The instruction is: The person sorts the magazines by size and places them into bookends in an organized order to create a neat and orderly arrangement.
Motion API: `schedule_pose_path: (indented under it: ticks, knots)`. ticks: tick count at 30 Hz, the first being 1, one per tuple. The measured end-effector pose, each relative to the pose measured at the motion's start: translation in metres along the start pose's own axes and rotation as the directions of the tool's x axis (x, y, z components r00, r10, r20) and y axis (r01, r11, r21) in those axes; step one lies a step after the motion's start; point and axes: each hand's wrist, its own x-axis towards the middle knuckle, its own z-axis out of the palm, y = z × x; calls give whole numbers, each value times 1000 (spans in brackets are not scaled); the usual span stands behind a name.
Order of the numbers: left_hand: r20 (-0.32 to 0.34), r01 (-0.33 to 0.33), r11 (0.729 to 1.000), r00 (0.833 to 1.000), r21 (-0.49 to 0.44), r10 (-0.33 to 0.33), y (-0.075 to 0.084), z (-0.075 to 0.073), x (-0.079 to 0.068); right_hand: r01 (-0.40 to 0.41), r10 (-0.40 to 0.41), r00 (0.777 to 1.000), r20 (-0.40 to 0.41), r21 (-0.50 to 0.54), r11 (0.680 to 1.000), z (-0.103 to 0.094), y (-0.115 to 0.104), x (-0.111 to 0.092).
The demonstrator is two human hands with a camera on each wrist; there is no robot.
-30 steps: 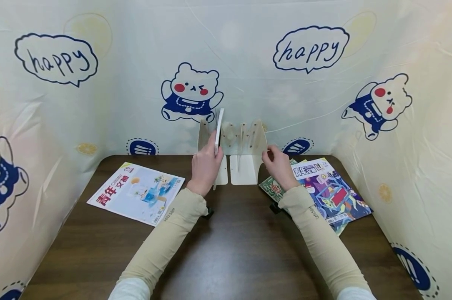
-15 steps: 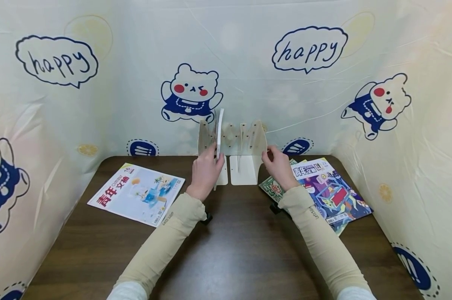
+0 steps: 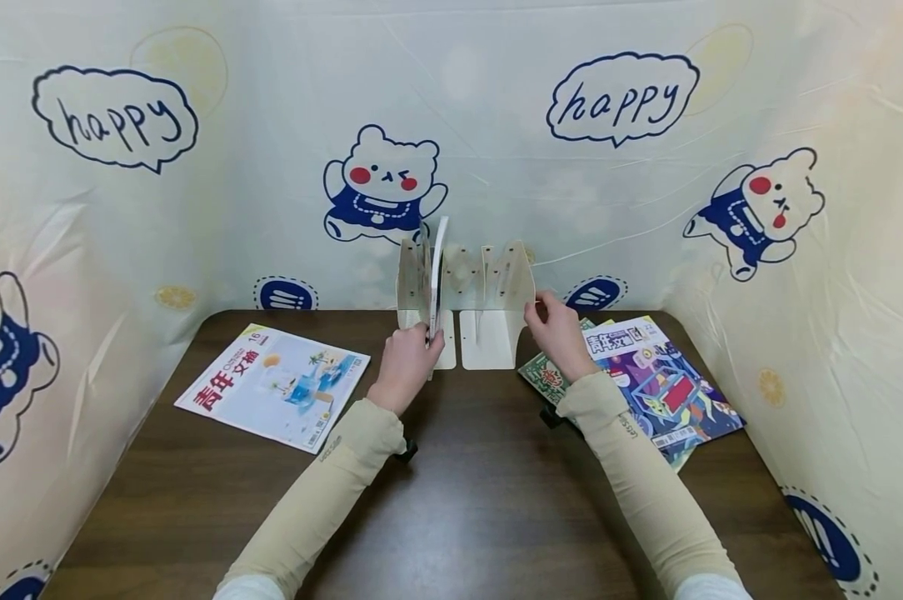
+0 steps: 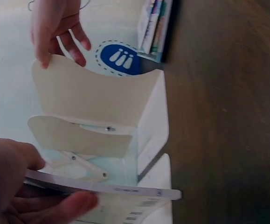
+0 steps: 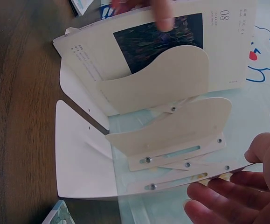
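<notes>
A cream expandable bookend rack (image 3: 489, 340) stands at the back of the table, its panels joined by riveted crossbars. A magazine (image 3: 437, 267) is upright between its left panels, spine edge toward me, with a printed page (image 5: 228, 46) facing right. My left hand (image 3: 406, 362) holds the magazine low at its near edge, thumb and fingers on opposite sides in the left wrist view. My right hand (image 3: 560, 333) pinches the far edge of the rack's right end panel (image 4: 93, 91), thumb inside and fingers outside.
A white-covered magazine (image 3: 271, 383) lies flat on the left of the table (image 3: 451, 500). To the right, a purple magazine (image 3: 661, 383) overlaps a green one (image 3: 547, 379), partly under my right forearm. A printed curtain (image 3: 496, 100) hangs close behind the rack.
My left hand has slid down and toward me along the magazine, from its middle to its lower near edge. The magazine stays in the rack. My right hand keeps its place.
</notes>
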Motion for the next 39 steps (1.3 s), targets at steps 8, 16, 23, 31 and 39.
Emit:
schedule_pose_path:
  ticks: [8, 16, 23, 31, 39]
  knots:
    - [49, 40, 999, 998, 29, -41, -11, 3, -6, 3, -3, 1000, -1, -5, 1000, 0, 0, -1]
    - [36, 73, 997, 997, 20, -74, -17, 1, -6, 11, -11, 1000, -4, 10, 1000, -1, -2, 0]
    - [37, 88, 996, 995, 28, -89, -20, -3, -10, -10, 10, 1000, 5, 7, 1000, -1, -1, 0]
    - [17, 82, 996, 996, 35, -82, -25, -4, -11, -1, 1, 1000, -2, 6, 1000, 0, 0, 0]
    - [39, 99, 995, 994, 20, -99, -25, -3, -9, -5, 5, 1000, -2, 16, 1000, 0, -2, -2]
